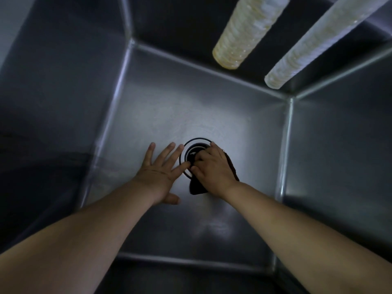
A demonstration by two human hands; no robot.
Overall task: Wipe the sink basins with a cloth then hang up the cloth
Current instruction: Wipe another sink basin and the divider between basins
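- Left hand: fingers spread flat on the floor of the deep stainless-steel sink basin, just left of the round black-ringed drain opening; index tip touching the ring. Judged a brace.
- Right hand: fingers curled over the dark brown crumpled cloth, pressing it onto the drain's right rim. Step in hand: wiping around the drain.
- Next move, judged: sweep outward to floor and walls; hanging comes later.
- Beyond the drain: two pale ribbed hoses, upper ends cut off.
- Hidden: most of the cloth, drain interior, any second basin, hanging place.
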